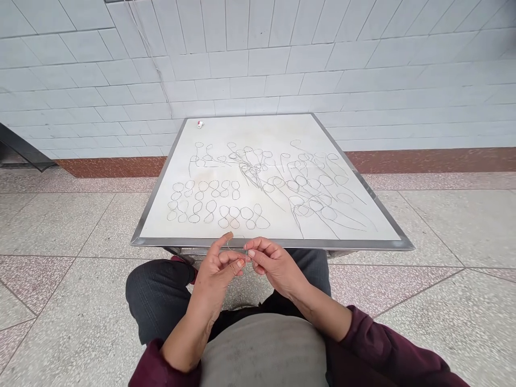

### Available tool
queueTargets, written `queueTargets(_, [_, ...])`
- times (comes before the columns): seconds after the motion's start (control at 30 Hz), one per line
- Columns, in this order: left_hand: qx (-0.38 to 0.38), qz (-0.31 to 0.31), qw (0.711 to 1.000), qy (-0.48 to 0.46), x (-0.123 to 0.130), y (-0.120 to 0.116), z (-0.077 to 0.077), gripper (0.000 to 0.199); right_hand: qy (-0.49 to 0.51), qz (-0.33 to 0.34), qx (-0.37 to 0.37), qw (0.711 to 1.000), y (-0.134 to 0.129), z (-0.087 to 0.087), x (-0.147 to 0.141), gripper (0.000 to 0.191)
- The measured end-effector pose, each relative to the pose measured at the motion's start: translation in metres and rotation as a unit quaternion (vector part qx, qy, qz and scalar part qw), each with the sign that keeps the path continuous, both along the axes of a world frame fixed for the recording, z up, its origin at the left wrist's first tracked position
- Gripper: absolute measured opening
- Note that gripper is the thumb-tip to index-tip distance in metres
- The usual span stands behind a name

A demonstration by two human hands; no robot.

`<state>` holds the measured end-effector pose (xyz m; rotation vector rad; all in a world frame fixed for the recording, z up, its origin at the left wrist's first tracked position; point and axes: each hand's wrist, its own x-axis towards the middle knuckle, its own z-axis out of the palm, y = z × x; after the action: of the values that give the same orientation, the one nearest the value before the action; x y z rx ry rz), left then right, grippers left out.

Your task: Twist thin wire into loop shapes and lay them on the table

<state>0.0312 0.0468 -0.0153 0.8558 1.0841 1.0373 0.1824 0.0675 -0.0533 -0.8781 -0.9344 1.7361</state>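
Close to the table's near edge, my left hand [220, 267] and my right hand [274, 262] meet, both pinching a thin dark wire [228, 245]. Part of the wire curves up in an arc by my raised left index finger; the rest is hidden between the fingertips. On the white tabletop just beyond lie several wire figure-eights [210, 212] in rows at the left. A tangle of wires with looped ends [253, 171] lies in the middle, and more looped wires with long tails [318, 201] spread over the right side.
The white table [250, 129] has a grey metal rim and stands against a white tiled wall [258, 80]. A small white and red object [200, 124] sits at its far left corner. My knees are under the near edge, above a speckled stone floor [80, 301].
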Motion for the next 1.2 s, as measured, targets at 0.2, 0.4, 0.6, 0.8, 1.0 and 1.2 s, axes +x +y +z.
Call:
queueTargets(0.2, [0.008, 0.054, 0.998, -0.008, 0.010, -0.003, -0.006, 0.052, 0.004, -0.008, -0.004, 1.000, 0.000, -0.001, 0.000, 0.022])
queueTargets(0.4, [0.031, 0.078, 0.996, -0.021, 0.012, -0.003, -0.010, 0.048, -0.012, -0.009, 0.018, 1.000, -0.001, -0.005, -0.001, 0.021])
queueTargets(0.6, [0.018, 0.100, 0.995, -0.019, 0.013, -0.002, -0.011, 0.054, -0.035, -0.011, 0.031, 0.999, -0.001, -0.005, -0.002, 0.021])
queueTargets(0.8, [0.031, 0.086, 0.996, -0.027, 0.012, -0.004, -0.011, 0.048, -0.045, -0.022, 0.036, 0.998, 0.000, -0.004, -0.002, 0.022])
queueTargets(1.0, [0.030, 0.125, 0.992, 0.005, 0.009, -0.004, -0.012, 0.054, -0.051, -0.016, 0.046, 0.998, -0.001, -0.005, -0.001, 0.018])
queueTargets(1.2, [0.038, 0.129, 0.991, 0.026, 0.010, -0.002, -0.012, 0.056, -0.048, -0.009, 0.054, 0.997, -0.002, -0.006, -0.003, 0.017])
